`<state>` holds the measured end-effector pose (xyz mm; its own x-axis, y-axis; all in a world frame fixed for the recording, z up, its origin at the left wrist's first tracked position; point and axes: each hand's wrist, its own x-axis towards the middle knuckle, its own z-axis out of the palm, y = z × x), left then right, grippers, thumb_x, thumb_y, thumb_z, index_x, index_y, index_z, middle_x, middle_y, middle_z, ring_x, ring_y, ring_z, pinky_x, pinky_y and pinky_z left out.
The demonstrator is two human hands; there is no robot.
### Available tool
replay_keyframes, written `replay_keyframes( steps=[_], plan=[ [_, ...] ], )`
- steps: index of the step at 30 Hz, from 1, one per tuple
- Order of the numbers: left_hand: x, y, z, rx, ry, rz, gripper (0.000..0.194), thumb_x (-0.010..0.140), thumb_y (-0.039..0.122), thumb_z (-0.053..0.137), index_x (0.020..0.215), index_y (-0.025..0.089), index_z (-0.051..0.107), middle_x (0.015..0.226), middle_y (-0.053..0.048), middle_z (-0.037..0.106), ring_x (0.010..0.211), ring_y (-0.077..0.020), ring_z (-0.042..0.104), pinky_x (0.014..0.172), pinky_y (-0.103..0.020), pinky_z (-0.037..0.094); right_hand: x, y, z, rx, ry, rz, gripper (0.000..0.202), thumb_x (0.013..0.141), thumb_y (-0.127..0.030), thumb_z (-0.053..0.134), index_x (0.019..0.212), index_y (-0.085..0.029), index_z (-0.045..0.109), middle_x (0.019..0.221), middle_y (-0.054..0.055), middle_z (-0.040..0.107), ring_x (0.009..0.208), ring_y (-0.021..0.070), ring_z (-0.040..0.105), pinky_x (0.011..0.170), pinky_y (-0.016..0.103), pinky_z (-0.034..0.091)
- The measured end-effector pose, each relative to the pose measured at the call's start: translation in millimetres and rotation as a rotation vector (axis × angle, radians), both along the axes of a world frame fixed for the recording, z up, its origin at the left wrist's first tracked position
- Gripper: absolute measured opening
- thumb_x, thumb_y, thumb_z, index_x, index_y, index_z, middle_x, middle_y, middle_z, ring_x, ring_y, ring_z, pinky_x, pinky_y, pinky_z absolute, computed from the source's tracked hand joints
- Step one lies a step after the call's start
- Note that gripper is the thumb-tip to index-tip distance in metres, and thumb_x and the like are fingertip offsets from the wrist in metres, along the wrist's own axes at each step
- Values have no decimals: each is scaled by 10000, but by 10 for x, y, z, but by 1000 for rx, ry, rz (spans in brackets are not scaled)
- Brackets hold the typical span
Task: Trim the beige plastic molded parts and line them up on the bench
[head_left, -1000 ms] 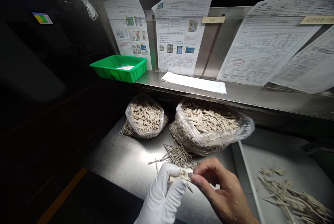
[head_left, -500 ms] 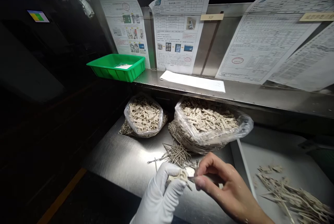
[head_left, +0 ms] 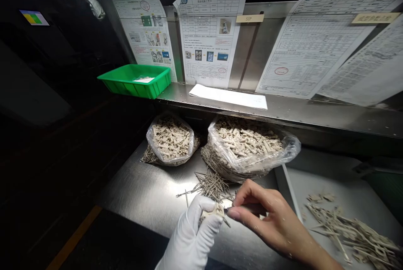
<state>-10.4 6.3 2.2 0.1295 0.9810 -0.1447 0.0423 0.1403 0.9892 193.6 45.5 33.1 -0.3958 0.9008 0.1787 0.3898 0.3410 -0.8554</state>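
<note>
My left hand (head_left: 197,230), in a white glove, pinches a small beige plastic part (head_left: 216,211) between thumb and fingers. A thin pointed strip (head_left: 227,222) sticks out below the part. Bare and closed, my right hand (head_left: 267,215) grips a slim dark tool (head_left: 253,208). Its front end reaches the right side of the part; whether it touches, and its exact kind, I cannot tell. Just beyond the hands lies a pile of thin greyish sprue sticks (head_left: 212,186) on the metal table (head_left: 157,190).
Two clear bags, a smaller one (head_left: 153,158) and a larger one (head_left: 291,152), hold similar beige parts. A grey tray (head_left: 288,190) at right contains beige pieces on sprues (head_left: 352,232). Above, a metal shelf (head_left: 289,114) carries a green bin (head_left: 132,87) and folded paper (head_left: 228,97).
My right hand has shifted slightly left, bringing the tool closer to the part. My left hand keeps its grip. The whole view has moved a little.
</note>
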Motion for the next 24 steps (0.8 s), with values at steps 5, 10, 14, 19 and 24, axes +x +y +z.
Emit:
replay_keyframes(
  steps=[5,10,14,19,24],
  plan=[
    [89,-32,15,37,90,154,520,944,728,550,887,225,668,717,34,542,661,-152,513,677,-313,382,-106,-48,-83,144,-1,-91,227,991,-354,714,829,-223,625,670,-55,647,558,80,571,499,169,418],
    [216,-42,-43,29,-32,217,565,923,763,544,947,217,687,695,24,565,606,-138,489,627,-300,407,-229,-96,-264,361,114,-204,114,998,-267,701,916,-228,632,744,-39,672,583,84,623,549,152,492],
    [253,-46,-91,4,-137,219,616,881,796,570,916,191,682,674,29,529,566,-115,446,584,-279,384,-238,-104,-332,341,113,-209,200,982,-361,724,872,-217,639,697,-42,648,547,90,584,505,161,459],
    [210,-17,-64,-31,-130,169,645,854,825,569,886,189,671,694,15,544,616,-143,468,627,-297,391,-204,-121,-242,167,185,-209,171,1025,-331,652,918,-229,739,742,-20,685,633,111,616,570,173,477],
    [145,10,-46,-49,-193,17,712,854,892,444,786,212,642,555,43,443,527,-141,444,596,-313,451,-235,-164,-129,108,231,-130,144,897,-354,826,997,-251,818,716,-19,682,604,115,592,548,188,473]
  ],
)
